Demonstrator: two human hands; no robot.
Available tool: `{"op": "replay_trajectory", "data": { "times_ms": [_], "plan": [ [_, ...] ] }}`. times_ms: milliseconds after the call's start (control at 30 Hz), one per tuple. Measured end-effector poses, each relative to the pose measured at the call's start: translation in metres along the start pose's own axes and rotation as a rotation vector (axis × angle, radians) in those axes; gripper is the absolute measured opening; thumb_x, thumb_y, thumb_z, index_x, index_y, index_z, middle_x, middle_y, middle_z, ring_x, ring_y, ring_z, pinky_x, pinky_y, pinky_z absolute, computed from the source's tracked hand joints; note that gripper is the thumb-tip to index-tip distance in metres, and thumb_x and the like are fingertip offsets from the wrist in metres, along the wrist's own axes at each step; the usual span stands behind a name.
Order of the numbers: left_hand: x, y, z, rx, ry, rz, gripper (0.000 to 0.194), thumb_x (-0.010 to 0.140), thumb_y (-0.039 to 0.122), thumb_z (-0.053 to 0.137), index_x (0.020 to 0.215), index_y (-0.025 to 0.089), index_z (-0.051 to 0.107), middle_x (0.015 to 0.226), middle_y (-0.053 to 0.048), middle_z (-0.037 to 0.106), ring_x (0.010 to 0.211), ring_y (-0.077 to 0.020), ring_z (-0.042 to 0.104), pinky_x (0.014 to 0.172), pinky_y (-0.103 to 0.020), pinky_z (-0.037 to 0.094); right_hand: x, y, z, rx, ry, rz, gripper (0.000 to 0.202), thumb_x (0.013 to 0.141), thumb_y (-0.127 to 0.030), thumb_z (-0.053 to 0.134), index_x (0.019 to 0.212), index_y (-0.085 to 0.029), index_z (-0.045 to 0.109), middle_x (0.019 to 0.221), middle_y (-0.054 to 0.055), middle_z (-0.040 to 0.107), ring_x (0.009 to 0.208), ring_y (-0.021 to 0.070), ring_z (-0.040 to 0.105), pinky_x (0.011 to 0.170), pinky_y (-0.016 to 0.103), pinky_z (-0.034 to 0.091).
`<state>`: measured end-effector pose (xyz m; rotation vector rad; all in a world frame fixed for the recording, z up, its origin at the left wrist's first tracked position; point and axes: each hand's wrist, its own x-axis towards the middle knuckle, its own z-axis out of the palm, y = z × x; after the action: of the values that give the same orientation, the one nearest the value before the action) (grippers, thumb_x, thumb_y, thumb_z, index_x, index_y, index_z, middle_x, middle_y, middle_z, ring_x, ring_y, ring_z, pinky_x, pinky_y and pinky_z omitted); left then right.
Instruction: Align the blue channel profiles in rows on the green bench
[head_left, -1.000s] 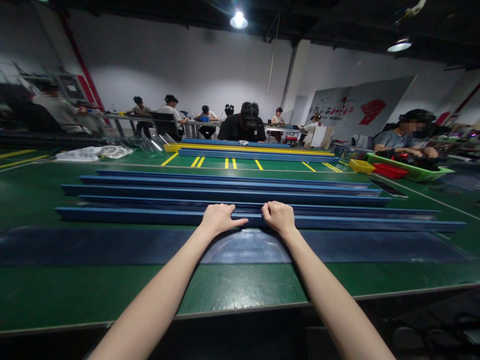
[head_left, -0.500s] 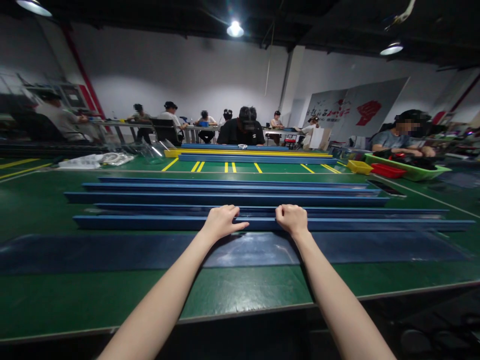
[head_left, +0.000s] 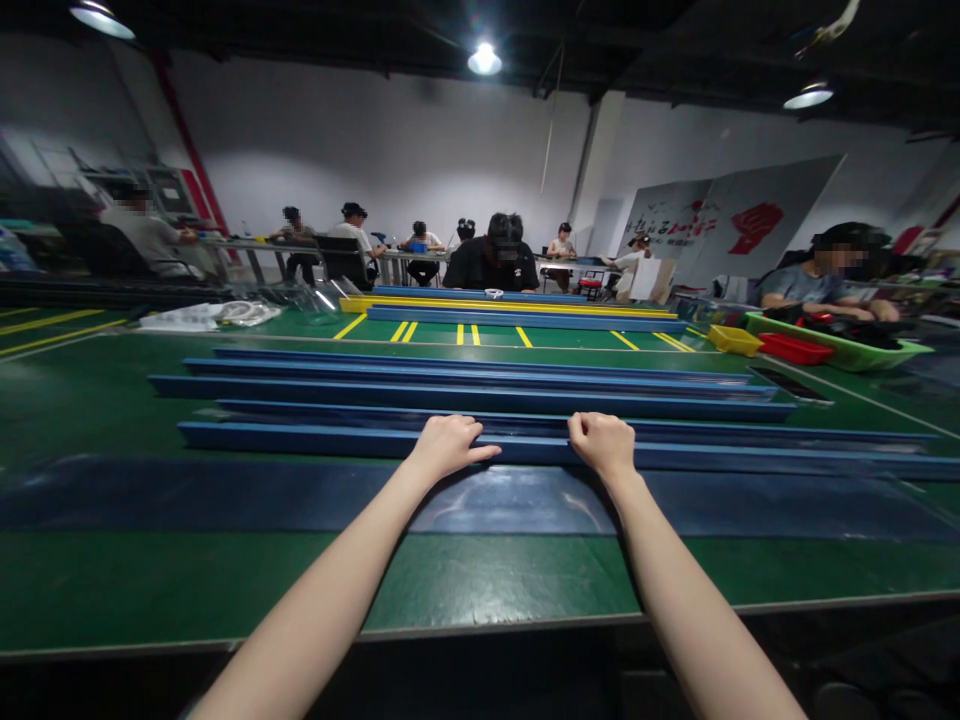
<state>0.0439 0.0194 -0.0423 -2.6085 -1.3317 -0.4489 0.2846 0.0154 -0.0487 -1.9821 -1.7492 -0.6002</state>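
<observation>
Several long blue channel strips lie crosswise on the green table point(head_left: 480, 590). My left hand point(head_left: 448, 445) is closed over the nearest blue channel point(head_left: 300, 440), its fingers curled past the wall and its thumb along the near side. To its right, my right hand point(head_left: 604, 442) grips the same channel with curled fingers; its thumb is hidden. More blue channels point(head_left: 465, 395) lie just beyond. Closer to me, a flat dark-blue translucent strip point(head_left: 225, 495) runs under my wrists.
Farther back lie a yellow strip point(head_left: 525, 306) and another blue strip point(head_left: 525, 319). Plastic bags point(head_left: 247, 312) are at left. A yellow tray point(head_left: 735, 340), red tray point(head_left: 795, 348), green basin point(head_left: 885, 352) and dark flat device point(head_left: 790, 385) are at right. People sit around.
The view has shifted slightly. The gripped channel's left end has moved right, and its right side sits a little lower. Both hands keep their hold, my right hand slightly farther right.
</observation>
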Motion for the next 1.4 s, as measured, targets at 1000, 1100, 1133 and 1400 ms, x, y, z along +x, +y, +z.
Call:
{"op": "replay_trajectory", "data": {
  "times_ms": [1000,1100,1133,1400],
  "plan": [
    [-0.005,-0.014,-0.010,0.176,0.004,0.180,0.036,0.078,0.051,0.048,0.090,0.018,0.057,0.092,-0.007,0.061,0.087,-0.0196,0.054,0.067,-0.026,0.038,-0.002,-0.026,-0.005,0.047,-0.076,-0.177,0.042,0.081,-0.032,0.033,0.059,-0.020,0.067,0.066,0.005,0.067,0.058,0.0142,0.058,0.049,0.024,0.021],
    [-0.015,-0.023,-0.004,0.129,0.082,0.222,0.032,0.083,0.045,0.044,0.097,0.018,0.055,0.102,-0.006,0.059,0.091,-0.0180,0.052,0.073,-0.027,0.037,-0.002,-0.025,-0.003,0.058,-0.058,-0.181,0.042,0.081,-0.032,0.033,0.058,-0.019,0.066,0.065,0.005,0.067,0.057,0.0132,0.058,0.049,0.024,0.020],
    [-0.017,-0.024,-0.002,0.120,0.102,0.234,0.030,0.084,0.043,0.044,0.097,0.018,0.054,0.104,-0.006,0.058,0.093,-0.0179,0.051,0.075,-0.028,0.036,-0.002,-0.025,-0.003,0.063,-0.051,-0.183,0.042,0.081,-0.032,0.033,0.057,-0.019,0.066,0.064,0.005,0.067,0.056,0.0129,0.057,0.049,0.024,0.020],
    [-0.021,-0.028,-0.002,0.119,0.242,0.227,0.027,0.081,0.041,0.051,0.091,0.017,0.057,0.105,-0.006,0.059,0.092,-0.0182,0.053,0.074,-0.030,0.035,-0.002,-0.022,-0.002,0.078,-0.018,-0.183,0.043,0.082,-0.032,0.034,0.055,-0.019,0.065,0.063,0.005,0.067,0.054,0.0121,0.056,0.049,0.025,0.019]
  ]
}}
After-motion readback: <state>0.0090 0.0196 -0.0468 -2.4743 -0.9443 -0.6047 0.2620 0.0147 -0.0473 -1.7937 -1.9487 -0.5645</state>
